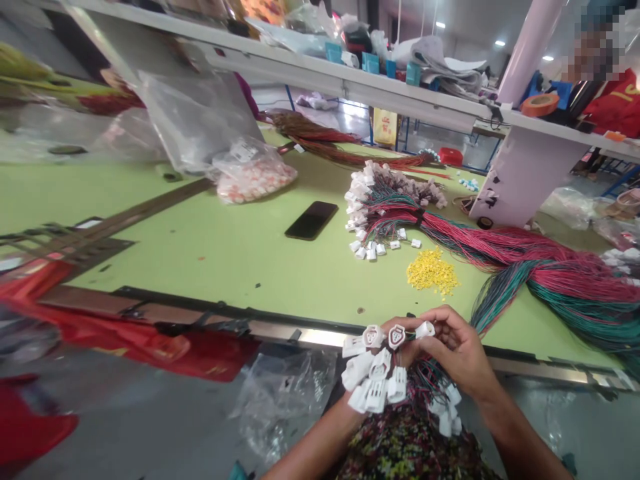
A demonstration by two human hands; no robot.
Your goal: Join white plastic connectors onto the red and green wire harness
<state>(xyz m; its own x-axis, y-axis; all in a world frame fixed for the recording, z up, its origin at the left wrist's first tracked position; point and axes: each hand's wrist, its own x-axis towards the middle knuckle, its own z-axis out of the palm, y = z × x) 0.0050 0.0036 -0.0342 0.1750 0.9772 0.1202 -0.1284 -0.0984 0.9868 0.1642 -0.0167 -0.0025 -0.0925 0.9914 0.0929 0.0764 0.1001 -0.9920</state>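
Observation:
My right hand (457, 350) is closed around a bundle of red and green wires tipped with white plastic connectors (375, 380), held just below the table's front edge. Its fingers pinch one connector near the top of the bunch. My left hand is mostly hidden behind the hanging connectors; only the forearm (320, 447) shows, reaching up to the same bundle. On the green table lies a small heap of yellow pieces (433, 272) and a larger wire harness with white connectors (385, 200), whose long red and green wires (550, 273) trail to the right.
A black phone (312, 220) lies mid-table. A clear bag of pinkish-white parts (253, 177) and larger plastic bags sit at the back left. A white post (520, 153) stands at the right under a cluttered shelf. Red cloth (125, 337) and a plastic bag (285, 400) hang below the table edge.

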